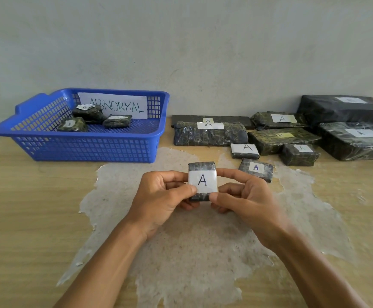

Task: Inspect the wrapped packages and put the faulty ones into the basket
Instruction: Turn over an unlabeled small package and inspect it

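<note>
We hold the small wrapped package (202,181), marked A, above the counter (36,207) with left hand (159,196) and right hand (245,196) pinching its side edges; it looks light, firm, with slippery film.

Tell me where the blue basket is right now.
In the head view the blue basket sits on the table's far left against the wall, left of the wrapped packages, with three small packages inside.

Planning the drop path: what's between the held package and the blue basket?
Head view: only bare tabletop between the held package and the blue basket.
</note>
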